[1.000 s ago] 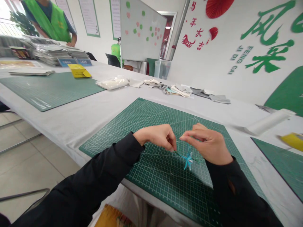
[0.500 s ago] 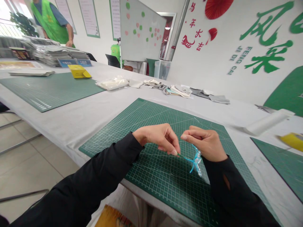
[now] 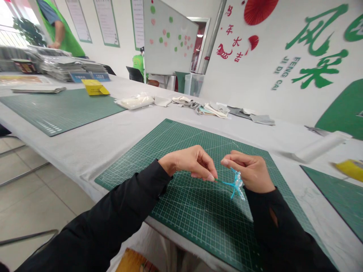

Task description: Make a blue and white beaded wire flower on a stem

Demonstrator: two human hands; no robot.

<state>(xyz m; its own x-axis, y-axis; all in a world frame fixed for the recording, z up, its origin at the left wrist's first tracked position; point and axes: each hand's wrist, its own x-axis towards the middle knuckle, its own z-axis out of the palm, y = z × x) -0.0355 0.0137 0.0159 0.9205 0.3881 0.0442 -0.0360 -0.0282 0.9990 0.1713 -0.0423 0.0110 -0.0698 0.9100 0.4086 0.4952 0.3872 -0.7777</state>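
Between my hands hangs a small ornament of bright blue cord with clear, shiny beads (image 3: 237, 185). My left hand (image 3: 195, 163) pinches a thin dark green strand that runs into the blue cord. My right hand (image 3: 249, 170) is closed, thumb pressed to the fingers, on a blue cord end that comes up from the beadwork. What lies inside its curled fingers is hidden. Both hands are held above a green cutting mat (image 3: 170, 143) with a white grid.
A second cutting mat (image 3: 70, 109) lies to the left, bearing a yellow card (image 3: 95, 87). Along the table's far side lie a plastic-wrapped packet (image 3: 136, 101) and fabric scraps (image 3: 212, 109). At right are a white roll (image 3: 320, 146) and another mat (image 3: 337, 196). A person in a green vest (image 3: 64, 34) stands far left.
My right hand has shifted slightly right, away from my left. The beaded cord has risen a little and moved right with it. The person in the green vest has changed posture.
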